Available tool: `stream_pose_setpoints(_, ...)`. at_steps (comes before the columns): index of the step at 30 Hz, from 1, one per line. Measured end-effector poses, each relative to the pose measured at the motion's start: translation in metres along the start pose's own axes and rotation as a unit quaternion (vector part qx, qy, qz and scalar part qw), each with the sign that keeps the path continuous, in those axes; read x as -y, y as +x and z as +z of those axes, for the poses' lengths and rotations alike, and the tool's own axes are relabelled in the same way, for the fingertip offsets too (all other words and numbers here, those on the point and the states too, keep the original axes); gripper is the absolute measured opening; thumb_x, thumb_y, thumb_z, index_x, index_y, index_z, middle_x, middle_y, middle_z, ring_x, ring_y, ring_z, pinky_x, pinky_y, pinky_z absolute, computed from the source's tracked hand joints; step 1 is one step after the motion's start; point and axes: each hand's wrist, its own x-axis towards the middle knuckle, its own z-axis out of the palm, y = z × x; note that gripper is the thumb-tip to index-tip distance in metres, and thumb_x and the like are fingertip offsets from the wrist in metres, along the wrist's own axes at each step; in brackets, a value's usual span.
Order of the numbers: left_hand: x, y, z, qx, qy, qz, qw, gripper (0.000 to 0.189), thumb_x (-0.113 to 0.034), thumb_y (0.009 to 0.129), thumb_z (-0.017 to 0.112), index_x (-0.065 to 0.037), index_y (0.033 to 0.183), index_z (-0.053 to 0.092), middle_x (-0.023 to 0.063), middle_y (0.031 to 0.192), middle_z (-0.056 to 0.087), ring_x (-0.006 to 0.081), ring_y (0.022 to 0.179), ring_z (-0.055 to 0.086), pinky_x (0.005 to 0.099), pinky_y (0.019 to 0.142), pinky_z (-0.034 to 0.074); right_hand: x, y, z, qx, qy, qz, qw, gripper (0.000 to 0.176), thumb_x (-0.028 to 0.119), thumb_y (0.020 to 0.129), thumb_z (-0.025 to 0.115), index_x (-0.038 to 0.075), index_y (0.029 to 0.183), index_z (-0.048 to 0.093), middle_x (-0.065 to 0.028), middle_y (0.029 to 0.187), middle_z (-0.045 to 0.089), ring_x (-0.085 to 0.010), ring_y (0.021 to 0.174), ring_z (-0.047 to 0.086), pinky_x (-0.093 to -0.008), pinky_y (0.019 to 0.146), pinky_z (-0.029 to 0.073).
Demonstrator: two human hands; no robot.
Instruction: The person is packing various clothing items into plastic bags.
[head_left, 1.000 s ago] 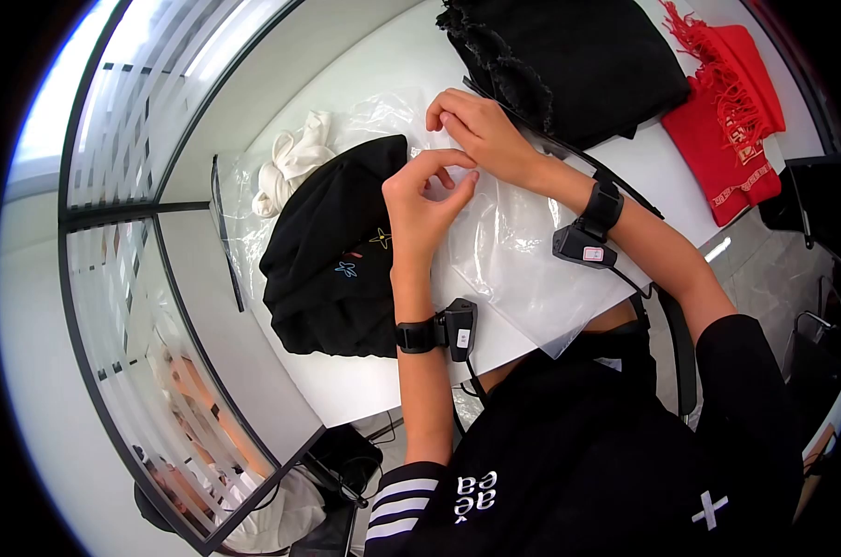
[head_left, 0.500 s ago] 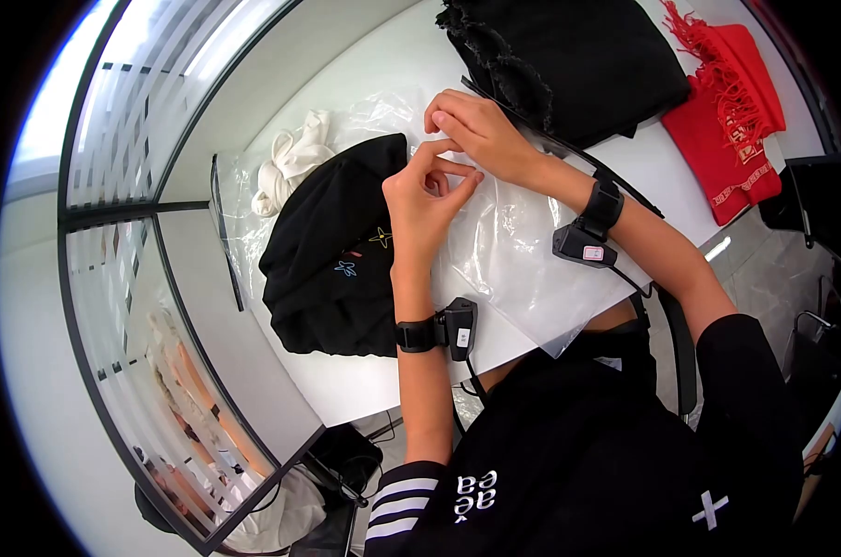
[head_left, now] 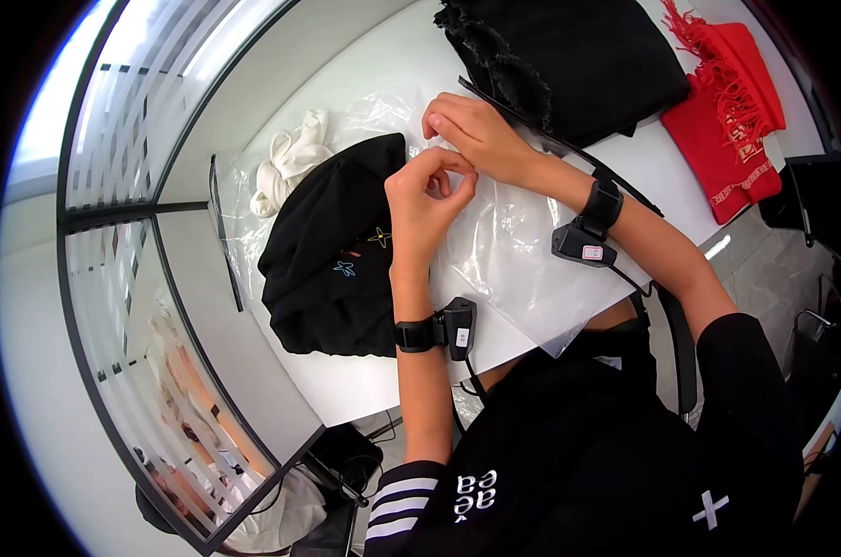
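Observation:
My left hand (head_left: pixel 425 200) is closed in a pinch, thumb and forefinger tips together in a ring, just below my right hand. My right hand (head_left: pixel 479 135) has its fingers curled in, close to the left fingertips. Whatever the two hands pinch is too small or hidden to make out. Beneath them lies a clear plastic bag (head_left: pixel 523 251) with black strips along its edges. A folded black garment (head_left: pixel 332 260) with small coloured embroidered motifs rests beside my left hand. A bundled white cloth (head_left: pixel 295 158) lies behind that garment.
A folded black cloth with a frayed edge (head_left: pixel 597 65) lies at the back of the white table (head_left: pixel 342 385). To its right is a red fringed scarf (head_left: pixel 731 111). A striped glass partition (head_left: pixel 133 130) stands at the left. Black wrist devices with cables (head_left: pixel 585 246) are strapped to both wrists.
My left fingers have curled in more and the fingertips have shifted slightly. My right hand has moved very little; the cloths and bag lie as before.

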Motion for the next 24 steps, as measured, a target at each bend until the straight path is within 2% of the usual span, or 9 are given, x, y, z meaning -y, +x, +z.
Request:
stream_pose_setpoints(1, -0.0006, -0.0002, -0.0002, 0.005, 0.003, 0.003, 1.000, 0.011, 0.001, 0.067, 0.073, -0.002, 0.076, 0.066, -0.0013, 0.063, 0.057, 0.0055, 0.055, 0.044, 0.0214, 0.054, 0.034, 0.0009, 0.0001, 0.0001, 0.000, 0.000, 0.000, 1.000, 0.032, 0.023, 0.100, 0.041, 0.000, 0.084, 0.056, -0.0115, 0.083, 0.056, -0.0262, 0.075, 0.052, -0.0360, 0.072, 0.042)
stream_pose_setpoints(3, 0.0001, -0.0001, 0.0003, 0.005, 0.003, 0.011, 1.000, 0.011, 0.001, 0.067, 0.072, -0.003, 0.076, 0.066, -0.0012, 0.063, 0.055, 0.0059, 0.055, 0.045, 0.0218, 0.054, 0.034, 0.0022, 0.0006, 0.0002, -0.006, 0.012, 0.009, 1.000, 0.028, 0.020, 0.095, 0.043, 0.000, 0.081, 0.057, -0.0155, 0.080, 0.058, -0.0322, 0.076, 0.055, -0.0401, 0.072, 0.044)
stream_pose_setpoints(10, 0.0033, -0.0006, 0.0001, 0.019, 0.019, 0.024, 0.999, 0.013, 0.002, 0.068, 0.070, -0.005, 0.078, 0.070, 0.0002, 0.068, 0.053, 0.0070, 0.057, 0.045, 0.0227, 0.053, 0.034, 0.0015, 0.0000, 0.0000, -0.010, 0.026, 0.011, 1.000, 0.029, 0.021, 0.094, 0.043, 0.000, 0.081, 0.057, -0.0156, 0.080, 0.058, -0.0321, 0.075, 0.055, -0.0405, 0.071, 0.044)
stream_pose_setpoints(12, 0.0042, -0.0012, 0.0000, 0.024, 0.018, 0.023, 0.999, 0.013, 0.002, 0.068, 0.070, -0.005, 0.079, 0.071, 0.0003, 0.070, 0.054, 0.0072, 0.057, 0.045, 0.0226, 0.053, 0.034, 0.0004, -0.0002, -0.0003, 0.004, 0.009, 0.006, 1.000, 0.033, 0.024, 0.100, 0.041, 0.000, 0.083, 0.056, -0.0118, 0.082, 0.057, -0.0263, 0.075, 0.052, -0.0360, 0.072, 0.042)
stream_pose_setpoints(24, 0.0063, -0.0006, 0.0009, 0.042, -0.007, 0.038, 0.998, 0.009, 0.003, 0.074, 0.066, -0.001, 0.081, 0.069, 0.0014, 0.076, 0.057, 0.0083, 0.061, 0.047, 0.0220, 0.056, 0.038, 0.0008, 0.0000, 0.0000, 0.007, 0.013, 0.014, 1.000, 0.035, 0.026, 0.100, 0.040, 0.001, 0.082, 0.056, -0.0115, 0.080, 0.056, -0.0256, 0.073, 0.052, -0.0365, 0.070, 0.042)
